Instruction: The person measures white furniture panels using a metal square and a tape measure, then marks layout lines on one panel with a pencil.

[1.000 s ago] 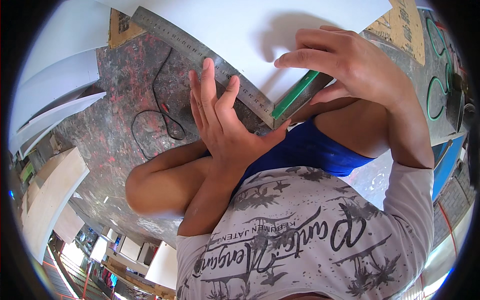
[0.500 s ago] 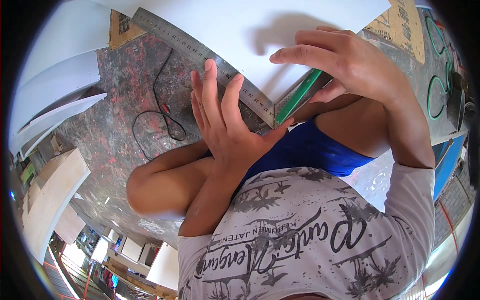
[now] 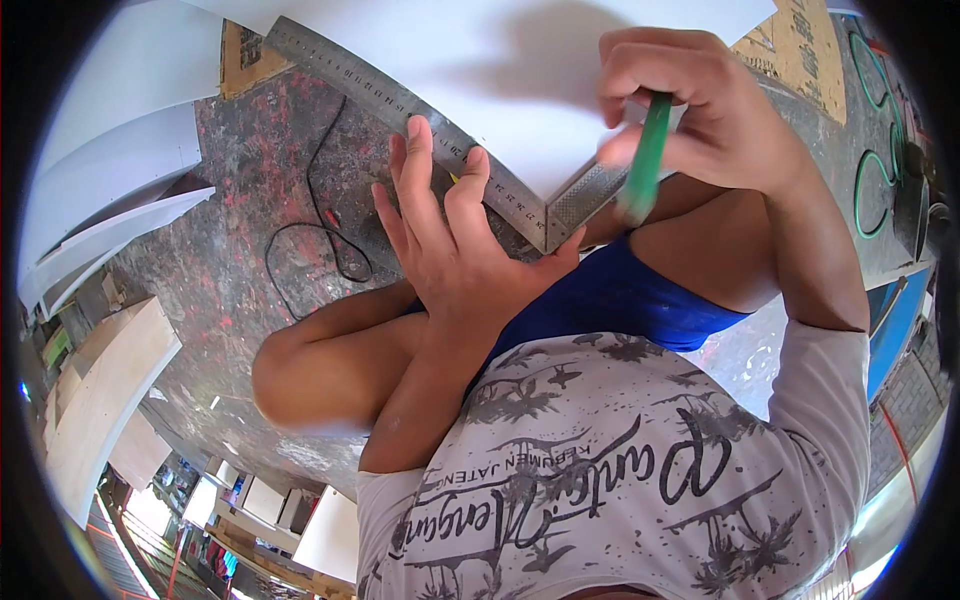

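Observation:
An L-shaped metal square [image 3: 400,105] with ruler markings lies along the edges of a white panel [image 3: 500,60]. My left hand [image 3: 455,240] steadies it, fingertips over the long marked leg and thumb at the corner. Those fingers are spread and slightly bent. A small yellow bit [image 3: 455,177] shows beside the left index finger. My right hand [image 3: 695,105] is closed around a slim green tool [image 3: 650,150], whose lower end is blurred. The tool slants downward above the short textured leg [image 3: 582,195] of the square; whether it touches is unclear.
A thin black cable [image 3: 312,190] loops across the stained floor [image 3: 210,290] to the left. Pale boards [image 3: 120,380] and curved white panels [image 3: 120,235] stand farther left. Brown cardboard [image 3: 795,60] and green tubing [image 3: 868,195] lie at the right.
My right hand has lifted the green tool off the square's short leg and turned it more upright, with fingers curled tighter. The left hand and the square have barely moved.

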A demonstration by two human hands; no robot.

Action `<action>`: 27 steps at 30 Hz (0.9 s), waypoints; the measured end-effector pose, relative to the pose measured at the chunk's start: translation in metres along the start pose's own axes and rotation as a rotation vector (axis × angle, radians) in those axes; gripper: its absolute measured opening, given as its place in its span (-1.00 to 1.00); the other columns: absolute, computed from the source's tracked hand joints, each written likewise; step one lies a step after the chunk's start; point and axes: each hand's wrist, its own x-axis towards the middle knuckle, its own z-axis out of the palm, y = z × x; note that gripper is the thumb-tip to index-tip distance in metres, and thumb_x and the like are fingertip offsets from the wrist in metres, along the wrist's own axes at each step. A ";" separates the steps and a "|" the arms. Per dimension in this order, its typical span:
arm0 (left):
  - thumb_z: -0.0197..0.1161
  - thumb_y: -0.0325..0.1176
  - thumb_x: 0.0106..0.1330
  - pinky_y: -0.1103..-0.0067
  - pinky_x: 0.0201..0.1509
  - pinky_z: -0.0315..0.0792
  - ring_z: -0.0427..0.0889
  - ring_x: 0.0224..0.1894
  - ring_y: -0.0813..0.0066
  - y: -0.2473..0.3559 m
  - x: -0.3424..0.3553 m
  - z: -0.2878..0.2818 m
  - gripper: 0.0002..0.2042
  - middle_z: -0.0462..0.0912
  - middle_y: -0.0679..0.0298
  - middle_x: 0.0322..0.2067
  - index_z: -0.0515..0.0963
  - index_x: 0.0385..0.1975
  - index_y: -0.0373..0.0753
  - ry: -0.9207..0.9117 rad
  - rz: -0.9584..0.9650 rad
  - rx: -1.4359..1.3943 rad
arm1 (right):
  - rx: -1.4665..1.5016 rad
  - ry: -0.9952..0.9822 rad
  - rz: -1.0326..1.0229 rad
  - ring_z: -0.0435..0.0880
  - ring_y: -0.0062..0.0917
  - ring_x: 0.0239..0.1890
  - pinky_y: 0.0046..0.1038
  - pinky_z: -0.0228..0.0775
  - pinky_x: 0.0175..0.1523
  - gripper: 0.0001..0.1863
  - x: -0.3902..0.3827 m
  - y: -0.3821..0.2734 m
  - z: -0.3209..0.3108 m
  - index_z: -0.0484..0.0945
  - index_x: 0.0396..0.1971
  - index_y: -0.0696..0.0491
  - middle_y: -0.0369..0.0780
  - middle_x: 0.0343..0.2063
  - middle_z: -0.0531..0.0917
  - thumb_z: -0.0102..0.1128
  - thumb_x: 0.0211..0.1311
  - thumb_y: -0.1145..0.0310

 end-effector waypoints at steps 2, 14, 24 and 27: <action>0.61 0.09 -0.07 -0.02 0.25 0.43 0.42 0.27 -0.29 0.000 0.000 0.002 -0.13 0.29 -0.25 0.34 0.39 0.15 -0.36 0.015 0.002 -0.022 | 0.132 0.192 0.049 0.50 -0.57 -0.43 -0.47 0.29 -0.33 -0.72 -0.002 0.003 0.004 0.63 -0.24 0.19 -0.28 -0.46 0.54 0.38 0.40 0.23; 0.65 0.04 -0.11 0.02 0.21 0.45 0.43 0.26 -0.27 -0.001 0.003 -0.001 -0.15 0.31 -0.28 0.31 0.37 0.10 -0.35 0.004 -0.006 -0.056 | 0.534 0.361 0.485 0.50 -0.78 -0.44 -0.66 0.35 -0.35 -0.73 0.011 -0.017 0.044 0.68 -0.17 0.22 -0.31 -0.37 0.68 0.21 0.53 0.27; 0.68 0.03 -0.13 0.05 0.18 0.51 0.45 0.25 -0.27 -0.001 0.003 -0.002 -0.13 0.30 -0.26 0.30 0.37 0.12 -0.32 -0.031 -0.006 -0.039 | 0.331 0.320 0.376 0.64 -0.69 -0.49 -0.61 0.46 -0.37 -0.82 0.034 -0.016 0.053 0.68 -0.14 0.22 -0.24 -0.39 0.74 0.21 0.41 0.44; 0.53 0.28 -0.07 -0.28 0.20 0.30 0.44 0.33 -0.20 -0.007 -0.003 0.006 -0.16 0.33 -0.25 0.33 0.43 0.04 -0.27 0.016 -0.019 -0.036 | 0.356 0.326 0.394 0.64 -0.69 -0.48 -0.61 0.48 -0.35 -0.81 0.040 -0.013 0.056 0.68 -0.14 0.22 -0.24 -0.39 0.74 0.19 0.40 0.44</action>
